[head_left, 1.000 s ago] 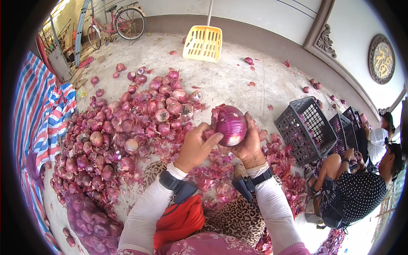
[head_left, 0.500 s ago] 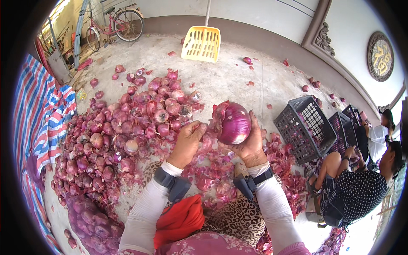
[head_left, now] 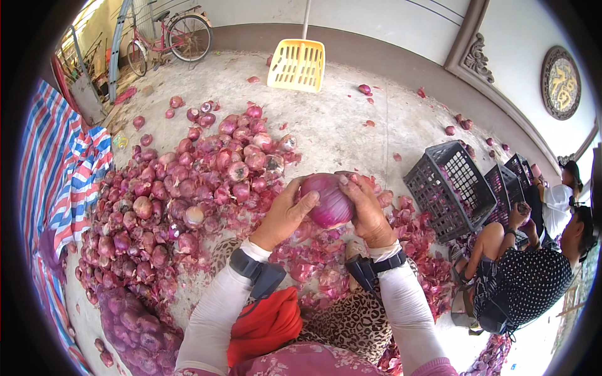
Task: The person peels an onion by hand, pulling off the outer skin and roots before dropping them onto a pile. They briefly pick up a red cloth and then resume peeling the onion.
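Observation:
A large red onion [head_left: 328, 202], purple and glossy, is held between both my hands above a litter of loose skins. My left hand [head_left: 283, 213] wraps its left side, thumb lying across the front. On the other side my right hand [head_left: 369, 213] grips it, fingers over the upper edge. Papery onion skins [head_left: 316, 266] cover the floor below and around my feet. To the left spreads a big heap of red onions [head_left: 182, 182], many with dry outer skin. A purple mesh sack [head_left: 135, 335] full of onions lies at the near left.
Black plastic crates [head_left: 448, 191] stand on the right, near co-workers, one in a dotted top [head_left: 533, 288]. A yellow slotted scoop [head_left: 298, 66] leans at the wall. Striped tarp [head_left: 63, 163] hangs left; a bicycle [head_left: 169, 37] is behind. A red cloth [head_left: 266, 326] lies on my lap.
My left hand has moved from beside the onion onto it, and both hands now clasp it. The onion is turned and slightly lower; the loose skin at its left side no longer shows.

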`<action>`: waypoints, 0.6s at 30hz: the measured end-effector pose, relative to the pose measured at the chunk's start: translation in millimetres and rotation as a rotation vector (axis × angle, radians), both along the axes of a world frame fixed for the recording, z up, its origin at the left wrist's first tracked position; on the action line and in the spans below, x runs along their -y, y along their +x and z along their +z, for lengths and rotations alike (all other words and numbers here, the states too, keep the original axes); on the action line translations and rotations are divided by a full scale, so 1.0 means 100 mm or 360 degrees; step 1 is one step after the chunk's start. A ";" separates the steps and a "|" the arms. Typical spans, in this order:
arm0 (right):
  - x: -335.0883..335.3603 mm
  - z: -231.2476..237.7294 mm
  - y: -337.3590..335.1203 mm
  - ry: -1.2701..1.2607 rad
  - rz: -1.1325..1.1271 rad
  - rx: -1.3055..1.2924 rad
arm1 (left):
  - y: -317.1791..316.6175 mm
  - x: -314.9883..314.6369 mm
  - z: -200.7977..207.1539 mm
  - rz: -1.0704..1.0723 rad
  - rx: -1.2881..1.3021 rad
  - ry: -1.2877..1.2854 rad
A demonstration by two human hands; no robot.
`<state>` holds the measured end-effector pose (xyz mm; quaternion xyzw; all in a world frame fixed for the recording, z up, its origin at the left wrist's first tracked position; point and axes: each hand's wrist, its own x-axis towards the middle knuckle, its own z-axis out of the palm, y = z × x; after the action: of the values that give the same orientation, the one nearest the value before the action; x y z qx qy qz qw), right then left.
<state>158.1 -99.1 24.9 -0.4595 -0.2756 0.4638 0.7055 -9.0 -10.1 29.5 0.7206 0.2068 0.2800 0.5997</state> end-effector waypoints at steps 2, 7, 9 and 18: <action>-0.02 -0.02 -0.03 -0.0021 0.0033 0.0106 | -0.01 -0.01 -0.03 0.0040 0.0011 0.0026; -0.03 -0.01 -0.10 0.0089 0.0028 0.0047 | 0.03 0.01 -0.05 0.0214 0.0300 0.0076; -0.07 -0.06 -0.07 0.0112 0.0048 0.0063 | 0.06 -0.01 -0.08 0.0295 0.0403 0.0113; -0.11 -0.23 0.05 0.0205 -0.0036 0.0657 | 0.10 0.01 -0.12 0.0513 0.0162 0.0262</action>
<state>163.2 -88.4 2.3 -0.5019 -0.4380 0.3333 0.6672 0.9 -11.4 18.0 0.7097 0.2653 0.4246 0.4957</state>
